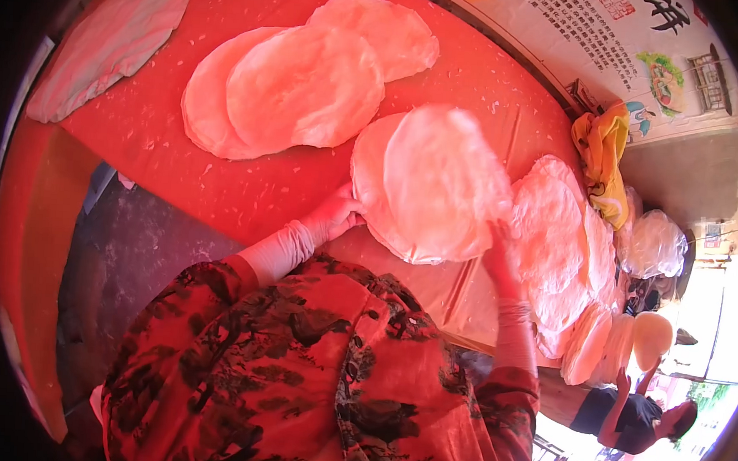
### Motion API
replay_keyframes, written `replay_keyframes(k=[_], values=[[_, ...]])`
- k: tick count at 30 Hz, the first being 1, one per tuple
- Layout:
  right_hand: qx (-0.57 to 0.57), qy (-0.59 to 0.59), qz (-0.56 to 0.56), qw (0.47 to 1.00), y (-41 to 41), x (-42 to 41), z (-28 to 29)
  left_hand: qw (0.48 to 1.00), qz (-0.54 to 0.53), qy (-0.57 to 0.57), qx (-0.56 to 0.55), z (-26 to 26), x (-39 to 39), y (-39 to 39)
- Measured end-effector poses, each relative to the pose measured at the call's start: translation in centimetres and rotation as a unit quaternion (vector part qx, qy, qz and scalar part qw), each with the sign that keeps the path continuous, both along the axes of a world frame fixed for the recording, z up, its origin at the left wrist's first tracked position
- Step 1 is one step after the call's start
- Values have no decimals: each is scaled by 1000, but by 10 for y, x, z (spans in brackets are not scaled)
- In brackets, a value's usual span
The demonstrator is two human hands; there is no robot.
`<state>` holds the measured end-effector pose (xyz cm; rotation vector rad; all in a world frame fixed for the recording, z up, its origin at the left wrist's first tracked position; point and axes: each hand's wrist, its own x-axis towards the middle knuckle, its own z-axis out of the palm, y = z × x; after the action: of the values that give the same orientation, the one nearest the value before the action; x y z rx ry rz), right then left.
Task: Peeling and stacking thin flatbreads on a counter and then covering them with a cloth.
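Two thin round flatbreads overlap on the red-lit table in front of me. My left hand (338, 214) has its thumb and fingertips pinched at the left rim of the lower flatbread (370, 168). On the opposite side, my right hand (500, 256) is at the lower right edge of the upper flatbread (444, 178). Motion blurs that hand and the upper flatbread's far edge, so whether its fingers grip the sheet is unclear. Farther back lies a group of overlapping flatbreads (308, 83), apart from both hands.
The table (177, 189) has light flecks on it. At its far left lies a folded pale cloth (119, 42). Stacked flatbreads (547, 227) stand close to my right hand. Beyond them are a yellow cloth (604, 161) and clear plastic bags (656, 242). Another person (628, 413) raises a round flatbread (652, 339).
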<state>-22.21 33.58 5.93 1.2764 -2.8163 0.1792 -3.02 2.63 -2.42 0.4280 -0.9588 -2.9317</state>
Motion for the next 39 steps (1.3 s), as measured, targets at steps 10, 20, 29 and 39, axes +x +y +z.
replay_keyframes(k=[10,20,29,39], values=[[-208,-134,96,964,-139,116,-30,999,34,-20,-17,12,-1,8],[-227,-136,138,954,-147,109,-33,998,7,28,61,12,5,0],[-261,-218,108,934,-142,100,-51,999,15,-34,40,20,3,6],[-54,-15,1,998,-166,96,-55,997,14,-56,49,7,4,6]])
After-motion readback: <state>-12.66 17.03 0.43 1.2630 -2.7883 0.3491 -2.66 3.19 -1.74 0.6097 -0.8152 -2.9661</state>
